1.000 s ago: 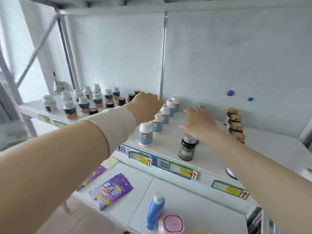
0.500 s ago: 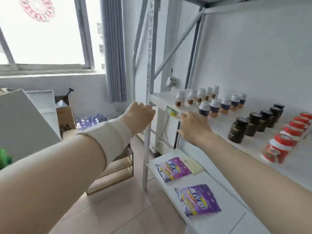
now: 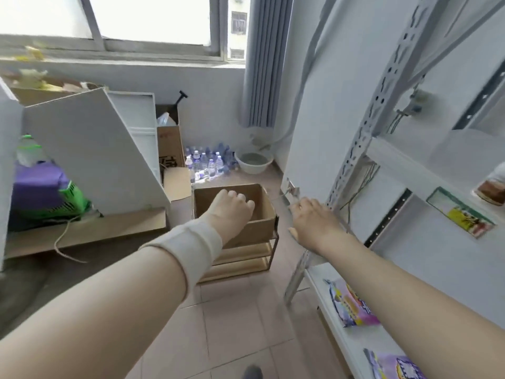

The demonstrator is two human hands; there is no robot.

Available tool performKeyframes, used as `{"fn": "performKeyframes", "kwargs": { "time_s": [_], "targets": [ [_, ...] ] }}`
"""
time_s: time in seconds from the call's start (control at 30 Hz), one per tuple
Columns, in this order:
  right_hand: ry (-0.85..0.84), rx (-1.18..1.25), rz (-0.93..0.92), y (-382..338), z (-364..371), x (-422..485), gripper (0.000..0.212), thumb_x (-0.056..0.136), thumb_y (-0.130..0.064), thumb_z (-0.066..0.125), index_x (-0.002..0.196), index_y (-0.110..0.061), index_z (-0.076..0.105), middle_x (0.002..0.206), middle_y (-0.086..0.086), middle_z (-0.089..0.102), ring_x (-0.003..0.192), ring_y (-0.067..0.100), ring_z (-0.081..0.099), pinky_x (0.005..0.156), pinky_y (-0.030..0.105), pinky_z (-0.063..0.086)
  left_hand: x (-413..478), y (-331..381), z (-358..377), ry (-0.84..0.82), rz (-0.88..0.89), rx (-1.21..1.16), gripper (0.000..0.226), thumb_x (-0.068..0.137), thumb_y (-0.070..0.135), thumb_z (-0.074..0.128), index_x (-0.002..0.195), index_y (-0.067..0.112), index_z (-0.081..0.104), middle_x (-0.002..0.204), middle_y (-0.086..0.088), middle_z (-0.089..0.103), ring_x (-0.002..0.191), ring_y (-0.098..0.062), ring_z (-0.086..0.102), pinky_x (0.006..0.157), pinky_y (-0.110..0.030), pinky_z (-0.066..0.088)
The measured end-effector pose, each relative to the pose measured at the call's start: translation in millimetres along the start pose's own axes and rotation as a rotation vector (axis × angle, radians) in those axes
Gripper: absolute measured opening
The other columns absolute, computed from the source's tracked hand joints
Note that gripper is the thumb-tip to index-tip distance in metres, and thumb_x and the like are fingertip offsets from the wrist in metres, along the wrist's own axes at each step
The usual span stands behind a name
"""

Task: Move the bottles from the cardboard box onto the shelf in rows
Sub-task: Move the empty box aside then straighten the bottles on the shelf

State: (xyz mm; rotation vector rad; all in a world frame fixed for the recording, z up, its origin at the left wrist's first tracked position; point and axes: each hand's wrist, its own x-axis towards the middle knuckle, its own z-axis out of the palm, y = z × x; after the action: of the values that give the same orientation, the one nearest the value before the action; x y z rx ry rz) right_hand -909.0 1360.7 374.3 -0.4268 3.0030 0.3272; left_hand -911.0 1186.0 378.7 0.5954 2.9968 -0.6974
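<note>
An open brown cardboard box [image 3: 258, 231] sits on a low wooden rack ahead of me on the floor. My left hand [image 3: 232, 212], with a beige band on its wrist, hovers over the box's opening, fingers loosely curled and holding nothing. My right hand [image 3: 314, 221] is stretched out just right of the box, near the shelf's upright post, fingers apart and holding nothing. My hand hides the box's inside. The white metal shelf [image 3: 404, 170] runs along the right; one white bottle with a brown label [image 3: 492, 184] shows at its right edge.
Purple snack packets [image 3: 352, 307] lie on the lower shelf board. Large white boards [image 3: 90, 151] lean at the left with more cardboard boxes [image 3: 170, 143] behind. Several water bottles [image 3: 209, 162] and a white basin [image 3: 254, 161] stand by the wall under the window.
My view has swung left from the shelf rows down to the floor. Both hands left the shelved bottles and now reach toward the cardboard box.
</note>
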Motion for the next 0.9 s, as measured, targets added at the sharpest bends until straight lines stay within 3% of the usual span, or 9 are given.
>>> {"fn": "performKeyframes", "kwargs": {
  "time_s": [0.17, 0.33, 0.57, 0.7, 0.9],
  "targets": [
    [-0.149, 0.113, -0.105, 0.6, 54.9, 108.0, 0.048, 0.093, -0.037, 0.046, 0.133, -0.011, 0.038, 0.135, 0.011, 0.043, 0.126, 0.028, 0.039, 0.103, 0.038, 0.034, 78.4, -18.1, 74.8, -0.184, 0.012, -0.126, 0.033, 0.095, 0.015, 0.048, 0.127, 0.009, 0.043, 0.123, -0.011, 0.054, 0.111, -0.028, 0.054, 0.088, -0.033, 0.041],
    [-0.311, 0.121, -0.185, -8.3, 100.3, 196.0, 0.046, 0.094, -0.036, 0.043, 0.134, -0.013, 0.038, 0.136, 0.008, 0.043, 0.126, 0.026, 0.039, 0.104, 0.035, 0.033, 127.5, -49.0, 154.3, -0.321, -0.096, -0.294, 0.05, 0.095, 0.015, 0.042, 0.142, 0.005, 0.028, 0.13, -0.01, 0.051, 0.116, -0.028, 0.052, 0.091, -0.034, 0.041],
    [-0.449, 0.173, -0.227, -32.7, 147.5, 320.7, 0.047, 0.096, -0.037, 0.04, 0.136, -0.012, 0.034, 0.135, 0.008, 0.042, 0.126, 0.027, 0.039, 0.102, 0.035, 0.036, 209.9, -99.0, 248.4, -0.426, -0.193, -0.493, 0.036, 0.095, 0.022, 0.046, 0.129, 0.013, 0.043, 0.126, -0.008, 0.055, 0.114, -0.027, 0.054, 0.091, -0.033, 0.042],
    [-0.539, 0.237, -0.154, -44.4, 194.2, 387.9, 0.046, 0.097, -0.036, 0.04, 0.137, -0.014, 0.034, 0.134, 0.007, 0.043, 0.124, 0.026, 0.041, 0.1, 0.035, 0.037, 276.8, -111.5, 314.0, -0.463, -0.216, -0.642, 0.033, 0.095, 0.023, 0.045, 0.126, 0.014, 0.046, 0.124, -0.007, 0.057, 0.111, -0.026, 0.054, 0.09, -0.033, 0.043],
    [-0.758, 0.394, -0.038, -50.1, 243.3, 456.6, 0.051, 0.094, -0.036, 0.046, 0.139, -0.014, 0.033, 0.139, 0.006, 0.043, 0.128, 0.025, 0.04, 0.1, 0.033, 0.036, 324.0, -107.6, 381.7, -0.679, -0.188, -0.76, 0.036, 0.094, 0.022, 0.047, 0.129, 0.012, 0.045, 0.125, -0.009, 0.056, 0.112, -0.027, 0.055, 0.088, -0.033, 0.045]
  ]
}}
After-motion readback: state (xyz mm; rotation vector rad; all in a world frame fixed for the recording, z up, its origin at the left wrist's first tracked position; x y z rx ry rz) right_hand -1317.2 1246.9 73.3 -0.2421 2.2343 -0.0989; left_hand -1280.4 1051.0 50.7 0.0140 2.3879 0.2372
